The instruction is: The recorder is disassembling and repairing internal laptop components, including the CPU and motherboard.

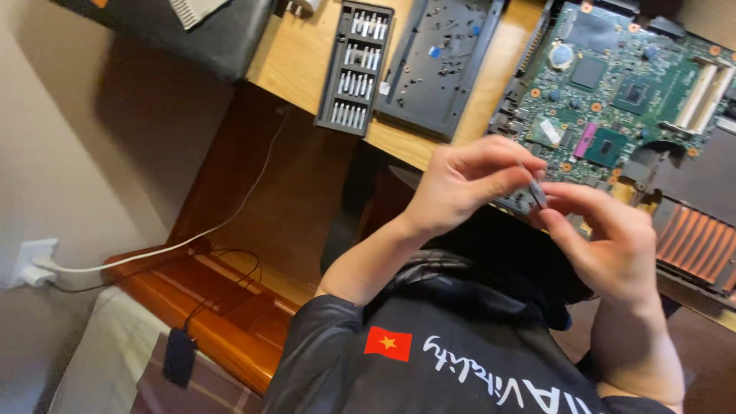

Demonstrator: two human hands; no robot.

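Both hands met in front of the chest, just below the bench (291, 54) edge. The left hand (460, 184) and the right hand (613, 245) each pinched one small grey metal piece (537, 192) between them, left thumb and forefinger clenched on its upper end, right fingers (571, 201) closed on the lower end. What exactly the piece was could not be told; it was thin and partly hidden by the fingertips.

It looked light and stiff, a sliver of metal, likely slick and easy to drop, and small enough to vanish on the floor below. Best gripped by its edges with fingertips, as both hands did here.

Up on the wooden bench lay a green circuit board (621, 92) with chips and slots, copper cooling fins (694, 245) at its lower right. A dark plastic cover panel (437, 65) sat left of the board, and a screwdriver bit set (355, 69) in its black tray beside that. A white cable (192, 238) ran down to a wall outlet (31, 264). The board's edge sat close behind the fingers, leaving little room to swing.
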